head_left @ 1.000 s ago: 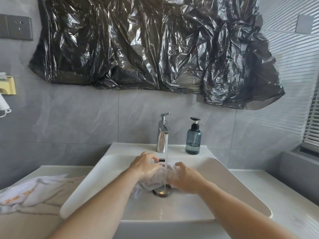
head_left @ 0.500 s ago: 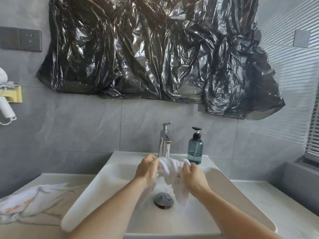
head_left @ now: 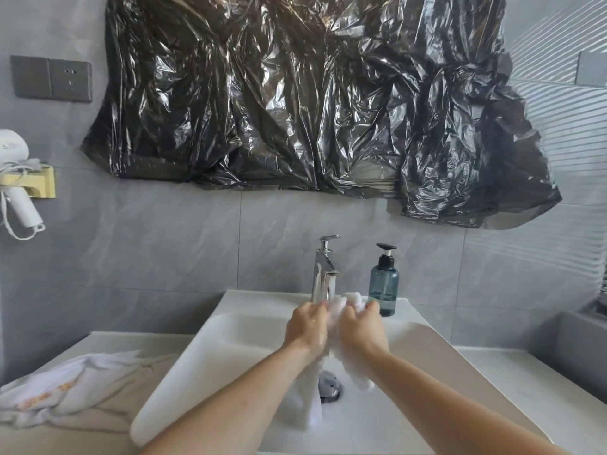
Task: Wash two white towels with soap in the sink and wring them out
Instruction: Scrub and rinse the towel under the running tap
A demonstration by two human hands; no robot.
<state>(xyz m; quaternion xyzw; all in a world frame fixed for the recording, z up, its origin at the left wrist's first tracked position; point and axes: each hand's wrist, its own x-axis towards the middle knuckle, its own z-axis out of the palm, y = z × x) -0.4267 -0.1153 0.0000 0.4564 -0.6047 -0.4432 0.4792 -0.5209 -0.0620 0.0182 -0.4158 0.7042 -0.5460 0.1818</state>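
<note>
A wet white towel (head_left: pixel 353 303) is bunched between my hands above the white sink (head_left: pixel 197 366), just under the chrome faucet (head_left: pixel 323 274). My left hand (head_left: pixel 307 326) grips its left side and my right hand (head_left: pixel 361 326) grips its right side, palms close together. The towel's ends hang down toward the drain (head_left: pixel 329 385). A second white towel (head_left: pixel 65 382) lies crumpled on the counter to the left of the sink. A blue soap pump bottle (head_left: pixel 383 284) stands on the sink's back ledge, right of the faucet.
Black plastic sheeting (head_left: pixel 312 93) covers the wall above the sink. A white hair dryer (head_left: pixel 16 178) hangs in a yellow holder at the far left, below a grey wall socket (head_left: pixel 52 78). A grey ledge (head_left: pixel 574 349) rises at the right.
My hands have lifted the towel from low over the drain up to the faucet spout and drawn closer together. The camera view has tilted upward.
</note>
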